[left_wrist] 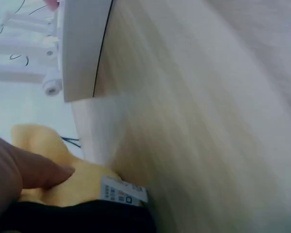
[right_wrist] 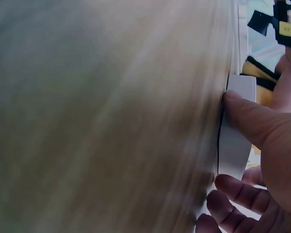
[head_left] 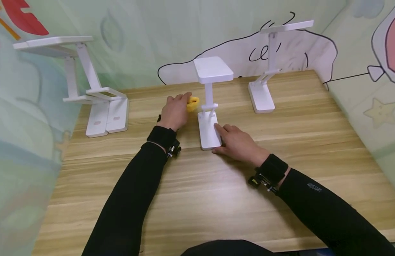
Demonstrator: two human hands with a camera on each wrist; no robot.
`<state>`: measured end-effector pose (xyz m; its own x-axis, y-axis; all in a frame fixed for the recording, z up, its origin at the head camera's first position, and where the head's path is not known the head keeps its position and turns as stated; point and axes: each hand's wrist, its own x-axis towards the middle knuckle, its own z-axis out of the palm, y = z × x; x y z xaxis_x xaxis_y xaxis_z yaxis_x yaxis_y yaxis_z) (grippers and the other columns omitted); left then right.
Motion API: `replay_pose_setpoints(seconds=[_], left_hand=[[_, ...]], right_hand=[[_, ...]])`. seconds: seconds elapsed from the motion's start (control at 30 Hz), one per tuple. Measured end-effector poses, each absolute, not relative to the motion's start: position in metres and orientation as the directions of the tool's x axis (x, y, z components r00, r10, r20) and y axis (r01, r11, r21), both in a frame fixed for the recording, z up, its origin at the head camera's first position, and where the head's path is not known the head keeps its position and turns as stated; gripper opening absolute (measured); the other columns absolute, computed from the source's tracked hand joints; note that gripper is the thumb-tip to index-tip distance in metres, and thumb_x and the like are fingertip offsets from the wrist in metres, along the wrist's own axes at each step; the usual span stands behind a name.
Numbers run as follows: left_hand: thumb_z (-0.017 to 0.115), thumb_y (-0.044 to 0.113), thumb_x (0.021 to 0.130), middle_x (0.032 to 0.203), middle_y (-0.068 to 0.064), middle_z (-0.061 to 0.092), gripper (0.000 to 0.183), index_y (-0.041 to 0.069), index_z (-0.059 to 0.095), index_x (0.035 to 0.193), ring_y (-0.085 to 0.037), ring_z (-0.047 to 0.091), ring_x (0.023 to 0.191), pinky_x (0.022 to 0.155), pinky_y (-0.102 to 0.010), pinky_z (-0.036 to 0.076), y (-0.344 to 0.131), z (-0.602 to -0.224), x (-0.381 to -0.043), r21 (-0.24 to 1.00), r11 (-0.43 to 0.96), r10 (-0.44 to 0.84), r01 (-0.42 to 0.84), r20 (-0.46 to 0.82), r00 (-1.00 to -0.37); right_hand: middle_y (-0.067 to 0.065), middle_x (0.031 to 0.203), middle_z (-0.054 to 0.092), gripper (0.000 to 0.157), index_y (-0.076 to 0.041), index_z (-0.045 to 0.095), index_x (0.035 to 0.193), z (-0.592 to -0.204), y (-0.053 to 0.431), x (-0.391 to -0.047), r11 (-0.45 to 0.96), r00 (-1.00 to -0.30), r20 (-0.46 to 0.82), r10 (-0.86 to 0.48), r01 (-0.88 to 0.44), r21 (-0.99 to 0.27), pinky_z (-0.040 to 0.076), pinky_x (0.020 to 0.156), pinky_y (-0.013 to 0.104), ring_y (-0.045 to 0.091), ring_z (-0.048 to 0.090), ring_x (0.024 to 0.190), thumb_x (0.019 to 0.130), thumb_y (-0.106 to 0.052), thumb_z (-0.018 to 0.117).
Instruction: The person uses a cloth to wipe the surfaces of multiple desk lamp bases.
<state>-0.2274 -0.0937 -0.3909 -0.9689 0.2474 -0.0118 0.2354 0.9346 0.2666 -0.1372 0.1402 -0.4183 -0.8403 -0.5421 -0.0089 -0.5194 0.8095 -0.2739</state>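
Note:
A white folding desk lamp [head_left: 208,131] stands upright on its flat base near the middle of the table, its square head raised over a hinged arm. My right hand [head_left: 239,142] grips this base, thumb at the near end and fingers along the right side. In the right wrist view the thumb presses the edge of the base [right_wrist: 237,131]. My left hand [head_left: 175,110] holds a folded yellow cloth [head_left: 193,103] just left of the lamp's hinge. A white printed label [left_wrist: 121,190] and a black band show on the cloth in the left wrist view.
Two more white lamps [head_left: 118,115] stand side by side at the left of the wooden table [head_left: 191,206]. Another lamp [head_left: 261,97] stands at the back right. A printed cartoon sheet [head_left: 136,42] hangs behind and around the table.

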Motion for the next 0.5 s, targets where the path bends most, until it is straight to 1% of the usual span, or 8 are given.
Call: replay_pose_setpoints(seconds=[0.1, 0.17, 0.23, 0.33, 0.4, 0.5], left_hand=[[0.053, 0.005, 0.093, 0.146, -0.003, 0.048, 0.059, 0.026, 0.041, 0.147, -0.032, 0.045, 0.113, 0.087, -0.042, 0.050, -0.087, -0.392, -0.236, 0.265, 0.909, 0.344, 0.321, -0.044, -0.938], [0.055, 0.005, 0.094, 0.142, 0.001, 0.051, 0.055, 0.028, 0.048, 0.143, -0.029, 0.044, 0.114, 0.091, -0.041, 0.048, -0.084, -0.390, -0.241, 0.277, 0.898, 0.380, 0.343, -0.092, -0.920], [0.055, 0.007, 0.095, 0.136, 0.002, 0.053, 0.051, 0.031, 0.051, 0.140, -0.026, 0.045, 0.114, 0.093, -0.040, 0.047, -0.082, -0.388, -0.244, 0.287, 0.899, 0.385, 0.331, -0.161, -0.909], [0.050, 0.011, 0.097, 0.128, -0.001, 0.055, 0.044, 0.029, 0.054, 0.137, -0.025, 0.046, 0.112, 0.091, -0.042, 0.048, -0.077, -0.384, -0.249, 0.308, 0.906, 0.374, 0.289, -0.264, -0.889], [0.046, 0.013, 0.098, 0.127, -0.003, 0.056, 0.042, 0.028, 0.055, 0.136, -0.025, 0.045, 0.111, 0.090, -0.042, 0.047, -0.073, -0.381, -0.251, 0.315, 0.909, 0.373, 0.274, -0.318, -0.872], [0.043, 0.011, 0.097, 0.128, -0.005, 0.057, 0.046, 0.026, 0.053, 0.139, -0.028, 0.044, 0.110, 0.092, -0.042, 0.044, -0.069, -0.377, -0.253, 0.351, 0.902, 0.385, 0.253, -0.382, -0.840]], right_hand=[[0.018, 0.120, 0.057, 0.092, -0.003, 0.034, 0.147, -0.419, 0.138, -0.138, 0.798, -0.830, -0.015, -0.558, -0.532, -0.283, 0.052, 0.083, 0.047, 0.030, 0.055, 0.103, 0.080, -0.052, 0.074], [0.018, 0.120, 0.057, 0.091, -0.003, 0.035, 0.147, -0.419, 0.136, -0.139, 0.789, -0.821, -0.013, -0.571, -0.544, -0.287, 0.052, 0.083, 0.047, 0.030, 0.056, 0.103, 0.080, -0.051, 0.074], [0.018, 0.121, 0.057, 0.090, -0.003, 0.036, 0.147, -0.419, 0.134, -0.140, 0.781, -0.813, -0.007, -0.582, -0.556, -0.284, 0.052, 0.083, 0.046, 0.030, 0.056, 0.102, 0.080, -0.051, 0.074], [0.017, 0.121, 0.058, 0.090, -0.004, 0.036, 0.147, -0.420, 0.133, -0.141, 0.779, -0.808, -0.003, -0.589, -0.567, -0.268, 0.053, 0.081, 0.045, 0.029, 0.057, 0.100, 0.080, -0.053, 0.072], [0.017, 0.120, 0.058, 0.090, -0.004, 0.036, 0.147, -0.420, 0.133, -0.142, 0.785, -0.811, -0.002, -0.585, -0.566, -0.254, 0.053, 0.079, 0.045, 0.028, 0.057, 0.100, 0.080, -0.054, 0.071], [0.016, 0.121, 0.058, 0.090, -0.004, 0.037, 0.147, -0.420, 0.133, -0.142, 0.794, -0.818, 0.002, -0.575, -0.559, -0.241, 0.054, 0.076, 0.045, 0.028, 0.057, 0.100, 0.081, -0.055, 0.071]])
